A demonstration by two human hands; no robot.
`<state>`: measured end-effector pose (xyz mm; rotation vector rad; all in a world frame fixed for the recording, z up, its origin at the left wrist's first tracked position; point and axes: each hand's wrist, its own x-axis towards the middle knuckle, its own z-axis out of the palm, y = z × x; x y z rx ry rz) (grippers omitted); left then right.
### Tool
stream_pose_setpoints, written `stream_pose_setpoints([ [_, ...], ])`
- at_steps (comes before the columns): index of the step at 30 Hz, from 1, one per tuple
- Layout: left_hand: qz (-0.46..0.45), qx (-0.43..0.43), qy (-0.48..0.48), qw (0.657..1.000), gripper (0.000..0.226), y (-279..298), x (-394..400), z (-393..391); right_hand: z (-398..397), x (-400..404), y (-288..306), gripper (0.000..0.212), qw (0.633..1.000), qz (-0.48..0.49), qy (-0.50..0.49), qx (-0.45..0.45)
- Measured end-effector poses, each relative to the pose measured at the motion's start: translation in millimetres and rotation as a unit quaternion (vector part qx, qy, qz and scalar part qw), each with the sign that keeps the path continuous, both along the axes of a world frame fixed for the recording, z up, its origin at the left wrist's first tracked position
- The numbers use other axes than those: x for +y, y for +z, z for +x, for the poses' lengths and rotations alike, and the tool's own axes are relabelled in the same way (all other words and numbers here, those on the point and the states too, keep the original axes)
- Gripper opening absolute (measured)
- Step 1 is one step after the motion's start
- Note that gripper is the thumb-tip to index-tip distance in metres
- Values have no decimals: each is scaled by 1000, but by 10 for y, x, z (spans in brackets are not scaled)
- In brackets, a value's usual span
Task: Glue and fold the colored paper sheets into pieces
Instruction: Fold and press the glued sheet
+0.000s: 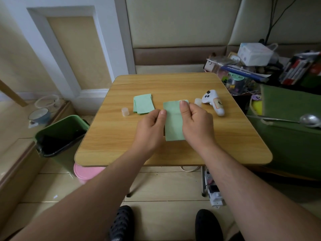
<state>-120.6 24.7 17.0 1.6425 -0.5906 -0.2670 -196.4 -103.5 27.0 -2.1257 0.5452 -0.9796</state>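
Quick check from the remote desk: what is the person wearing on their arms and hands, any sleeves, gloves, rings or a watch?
Nothing shows on either arm. The left hand and right hand are bare: no gloves, rings or watch visible. Both forearms are uncovered right to the picture's bottom edge, so no sleeve comes into view. No marks or bands show on the wrists.

My right hand (196, 119) covers the green sheet's (172, 122) right edge. Fingertips under it are hidden.
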Motion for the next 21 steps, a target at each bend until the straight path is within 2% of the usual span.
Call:
stream_pose_setpoints([
  [2, -4, 25, -16, 1000, 44, -30, -21, -56, 4, 22, 5, 51, 1000, 3, -6, -5],
  [6, 18, -28, 18, 999, 49, -60, -74, -92, 44, 46, -9, 48, 999, 43, -7, -13],
  [10, 22, -60, 60, 996, 47, -20, -81, -91, 77, 66, -14, 50, 983, 184, 9, -23],
  [12, 15, -56, 86, 995, 47, -2, -72, -48, 97, 74, -47, 49, 973, 229, 27, 2],
  [18, 4, -15, 134, 991, 49, 31, 21, 125, 81, 161, -131, 40, 960, 237, 135, 63],
  [21, -5, 44, 117, 992, 51, 52, 36, 133, 103, 173, -113, 37, 967, 214, 122, 64],
])
